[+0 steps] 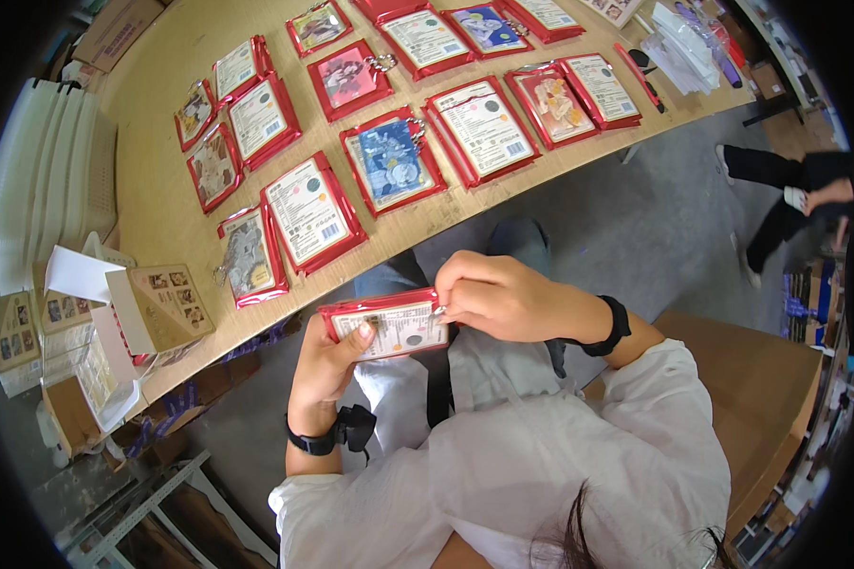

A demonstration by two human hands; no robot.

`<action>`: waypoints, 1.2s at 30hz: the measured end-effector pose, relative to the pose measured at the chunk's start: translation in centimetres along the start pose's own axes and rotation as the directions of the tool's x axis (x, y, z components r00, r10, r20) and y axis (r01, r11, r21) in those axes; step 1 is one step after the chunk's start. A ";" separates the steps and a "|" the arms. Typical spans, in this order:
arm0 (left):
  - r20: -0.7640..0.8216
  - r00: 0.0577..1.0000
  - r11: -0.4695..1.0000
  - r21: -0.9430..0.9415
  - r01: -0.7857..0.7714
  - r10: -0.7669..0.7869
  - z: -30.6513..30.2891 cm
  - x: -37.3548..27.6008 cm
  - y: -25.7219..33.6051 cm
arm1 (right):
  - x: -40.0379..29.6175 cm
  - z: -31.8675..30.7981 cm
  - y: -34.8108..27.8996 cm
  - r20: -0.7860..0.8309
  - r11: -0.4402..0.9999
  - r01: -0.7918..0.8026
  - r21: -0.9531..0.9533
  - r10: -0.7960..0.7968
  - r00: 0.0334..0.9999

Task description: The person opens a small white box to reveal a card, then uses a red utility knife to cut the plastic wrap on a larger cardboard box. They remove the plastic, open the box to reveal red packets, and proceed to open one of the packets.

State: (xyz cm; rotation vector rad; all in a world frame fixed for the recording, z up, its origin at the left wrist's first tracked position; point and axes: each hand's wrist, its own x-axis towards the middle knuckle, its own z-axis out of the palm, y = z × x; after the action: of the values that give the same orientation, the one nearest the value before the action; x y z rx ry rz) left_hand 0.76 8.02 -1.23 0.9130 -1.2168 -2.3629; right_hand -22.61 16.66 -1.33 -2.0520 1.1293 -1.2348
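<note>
A red foil packet (406,328) with a white printed label is held over my lap, label side up. My left hand (331,355) grips its left end, the thumb pressed on the label. At the other end, the fingertips of my right hand (502,295) pinch the packet's edge; what they hold exactly is hidden. On the table (256,192) before me lie stacks of similar red packets (313,213) with labels up. Beside them are picture-faced packets, such as a blue one (393,162) and a grey one (249,257), some with bead chains.
Open display boxes (160,306) stand at the table's left corner, near stacked white plastic baskets (57,156). A red utility knife (639,77) and torn wrappers (683,50) lie at the right end. A large cardboard box (740,398) is by my right side. Another person's legs (768,192) show at far right.
</note>
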 end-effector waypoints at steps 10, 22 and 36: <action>0.016 0.998 0.986 -0.155 -0.060 0.064 1.5 0.1 1.0 | 0.6 -0.9 0.1 -0.152 0.982 0.157 -0.101 -0.171 0.973; -0.029 0.998 0.995 0.083 -0.056 0.059 1.0 0.4 0.3 | 0.9 -1.3 -0.1 0.082 0.944 0.040 -0.327 -0.014 0.997; 0.073 0.992 0.981 -0.159 0.110 -0.100 0.5 0.2 -0.6 | 0.9 -3.0 -0.6 0.336 0.991 0.064 -0.117 -0.021 0.942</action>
State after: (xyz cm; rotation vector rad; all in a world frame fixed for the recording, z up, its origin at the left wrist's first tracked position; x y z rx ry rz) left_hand 0.25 8.54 -1.57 0.8726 -1.0023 -2.5501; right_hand -24.80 16.21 0.94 -2.2835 1.0267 -0.8058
